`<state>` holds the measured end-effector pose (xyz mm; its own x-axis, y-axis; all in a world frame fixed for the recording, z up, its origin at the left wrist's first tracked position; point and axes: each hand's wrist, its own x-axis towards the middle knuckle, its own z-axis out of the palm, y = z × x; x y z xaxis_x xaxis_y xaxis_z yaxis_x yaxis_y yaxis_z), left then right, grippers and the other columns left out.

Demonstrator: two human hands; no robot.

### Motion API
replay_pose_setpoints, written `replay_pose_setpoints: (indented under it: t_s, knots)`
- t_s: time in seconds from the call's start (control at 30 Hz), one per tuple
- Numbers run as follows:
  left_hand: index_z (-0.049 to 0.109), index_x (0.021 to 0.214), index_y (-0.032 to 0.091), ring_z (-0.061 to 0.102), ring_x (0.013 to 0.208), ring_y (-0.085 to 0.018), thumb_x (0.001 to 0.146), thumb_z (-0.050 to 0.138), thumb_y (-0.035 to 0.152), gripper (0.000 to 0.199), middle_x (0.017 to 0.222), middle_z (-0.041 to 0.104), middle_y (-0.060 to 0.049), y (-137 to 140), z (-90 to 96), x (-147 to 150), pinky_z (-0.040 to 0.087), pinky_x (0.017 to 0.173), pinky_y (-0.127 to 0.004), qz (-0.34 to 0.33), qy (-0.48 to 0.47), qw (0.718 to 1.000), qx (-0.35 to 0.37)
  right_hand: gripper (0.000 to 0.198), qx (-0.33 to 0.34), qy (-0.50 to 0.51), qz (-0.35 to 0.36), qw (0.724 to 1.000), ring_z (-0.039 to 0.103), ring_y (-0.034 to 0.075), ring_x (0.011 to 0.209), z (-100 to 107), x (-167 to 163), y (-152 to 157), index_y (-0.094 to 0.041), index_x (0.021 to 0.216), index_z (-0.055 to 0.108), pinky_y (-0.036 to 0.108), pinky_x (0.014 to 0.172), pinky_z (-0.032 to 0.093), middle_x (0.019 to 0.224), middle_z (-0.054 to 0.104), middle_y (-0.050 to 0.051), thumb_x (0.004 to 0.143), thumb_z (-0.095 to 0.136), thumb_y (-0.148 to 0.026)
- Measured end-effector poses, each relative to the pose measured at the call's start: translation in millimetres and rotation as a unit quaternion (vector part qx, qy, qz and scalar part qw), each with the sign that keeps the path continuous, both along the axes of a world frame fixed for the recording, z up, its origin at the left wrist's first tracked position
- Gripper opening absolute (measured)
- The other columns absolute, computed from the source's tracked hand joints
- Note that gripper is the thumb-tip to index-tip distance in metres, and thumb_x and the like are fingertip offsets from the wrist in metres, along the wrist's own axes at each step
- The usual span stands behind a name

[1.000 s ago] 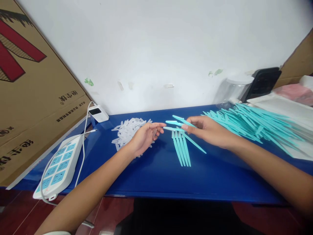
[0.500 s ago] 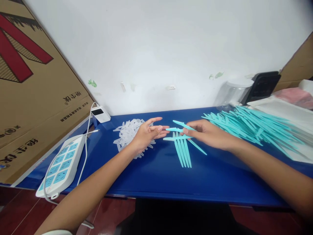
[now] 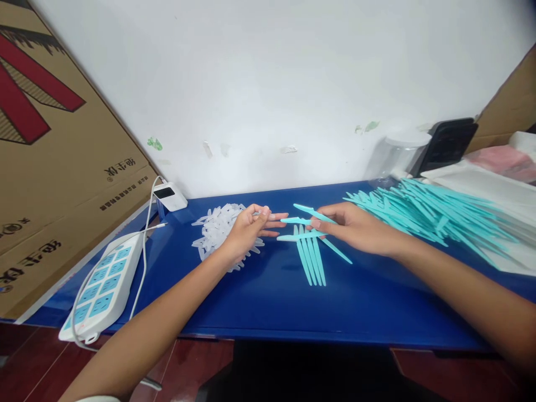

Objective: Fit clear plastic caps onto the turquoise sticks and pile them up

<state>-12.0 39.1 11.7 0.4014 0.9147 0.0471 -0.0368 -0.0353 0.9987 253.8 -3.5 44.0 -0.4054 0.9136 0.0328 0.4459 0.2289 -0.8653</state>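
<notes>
My right hand (image 3: pixel 345 220) grips a few slim teal plastic sticks that look like eyebrow razors (image 3: pixel 296 221), fanned out with their tips toward the left. Below it, several more razors (image 3: pixel 310 262) lie side by side on the blue table. My left hand (image 3: pixel 247 230) pinches a small translucent cap (image 3: pixel 274 215) between thumb and index finger, the other fingers stretched toward the razor tips. The cap and the nearest razor tip are close, and I cannot tell whether they touch. Behind and under my left hand lies a pile of translucent caps (image 3: pixel 220 223).
A large heap of teal razors (image 3: pixel 422 212) lies at the right, by white plastic bags (image 3: pixel 473 181). A clear jar (image 3: pixel 402 151) and a black stand (image 3: pixel 448 146) are behind. Left are a power strip (image 3: pixel 103 285), a white device (image 3: pixel 171 196) and a cardboard box (image 3: pixel 75 167).
My left thumb and index finger have closed together, with a translucent cap now showing between them. The right hand keeps its grip on the razors; the view has shifted slightly.
</notes>
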Motion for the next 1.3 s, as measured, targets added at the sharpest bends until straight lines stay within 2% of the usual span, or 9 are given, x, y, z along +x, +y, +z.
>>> replay_pose_setpoints:
  t_s: [0.17,0.3,0.47,0.57,0.67,0.73,0.87,0.97,1.3]
  knots:
    - [0.048,0.098,0.02,0.073,0.121,-0.031,0.099,0.066,0.058,0.042,0.133,0.073,-0.02,-7,-1.9,4,0.058,0.097,-0.046,-0.016,-0.03,0.999,-0.01,0.05,0.019,0.03,0.014,0.999,0.058,0.021,0.08,-5,-2,2,-0.019,0.091,0.075,0.031,0.075,0.042,0.083,0.068,0.003,0.094,0.063,-0.067]
    - [0.047,0.099,0.021,0.073,0.123,-0.031,0.098,0.067,0.057,0.042,0.127,0.076,-0.018,-12,-2.6,7,0.056,0.093,-0.038,-0.024,-0.018,0.999,-0.031,0.051,0.031,0.036,0.007,0.999,0.054,0.019,0.075,-7,-4,1,-0.019,0.085,0.071,0.031,0.071,0.041,0.078,0.064,0.002,0.094,0.063,-0.068]
    - [0.052,0.095,0.019,0.076,0.109,-0.027,0.095,0.072,0.057,0.043,0.109,0.079,-0.014,-14,-4.1,9,0.059,0.089,-0.039,-0.043,-0.024,0.998,-0.05,0.048,0.048,0.026,0.001,0.999,0.052,0.018,0.072,-6,-2,-1,-0.02,0.079,0.067,0.03,0.068,0.039,0.075,0.06,0.0,0.095,0.063,-0.064]
    - [0.062,0.091,0.017,0.073,0.095,-0.02,0.09,0.078,0.054,0.041,0.103,0.077,-0.01,-10,-5.8,7,0.059,0.083,-0.035,0.004,-0.031,0.999,-0.032,0.045,0.063,0.005,-0.016,0.998,0.052,0.018,0.072,-4,3,-1,-0.02,0.077,0.067,0.031,0.068,0.039,0.074,0.06,0.0,0.096,0.064,-0.061]
    - [0.07,0.087,0.015,0.064,0.076,-0.012,0.084,0.085,0.051,0.039,0.084,0.07,-0.003,-6,-5.8,4,0.055,0.073,-0.026,0.072,-0.027,0.997,-0.024,0.04,0.075,-0.01,-0.034,0.997,0.053,0.018,0.072,-3,5,1,-0.021,0.079,0.069,0.032,0.069,0.039,0.074,0.062,0.0,0.096,0.065,-0.057]
    - [0.074,0.087,0.015,0.06,0.072,-0.011,0.08,0.088,0.051,0.039,0.078,0.066,-0.002,-3,-4.9,2,0.053,0.071,-0.025,0.09,-0.032,0.995,-0.036,0.04,0.073,-0.015,-0.036,0.997,0.053,0.018,0.071,-3,5,0,-0.021,0.078,0.069,0.032,0.068,0.038,0.073,0.062,0.0,0.096,0.066,-0.057]
    - [0.081,0.091,0.015,0.064,0.079,-0.015,0.075,0.091,0.051,0.041,0.084,0.072,-0.007,-2,-4.9,1,0.053,0.072,-0.029,0.08,-0.033,0.995,-0.042,0.041,0.069,-0.007,-0.027,0.997,0.056,0.018,0.071,-1,1,-1,-0.021,0.08,0.072,0.031,0.068,0.041,0.074,0.065,0.0,0.094,0.066,-0.06]
    - [0.083,0.092,0.016,0.064,0.076,-0.015,0.076,0.091,0.051,0.04,0.088,0.075,-0.009,-2,-7.3,0,0.053,0.07,-0.03,0.072,-0.005,0.997,-0.023,0.044,0.072,-0.002,-0.027,0.997,0.056,0.019,0.072,0,-1,-2,-0.021,0.081,0.072,0.031,0.068,0.042,0.074,0.065,0.001,0.094,0.066,-0.063]
    - [0.084,0.085,0.02,0.064,0.072,-0.017,0.079,0.088,0.052,0.032,0.083,0.078,-0.007,-11,-9.1,4,0.051,0.068,-0.031,0.052,0.044,0.998,0.017,0.048,0.073,0.0,0.007,0.997,0.047,0.017,0.067,-8,-7,-7,-0.021,0.078,0.064,0.03,0.062,0.037,0.07,0.054,0.0,0.098,0.058,-0.063]
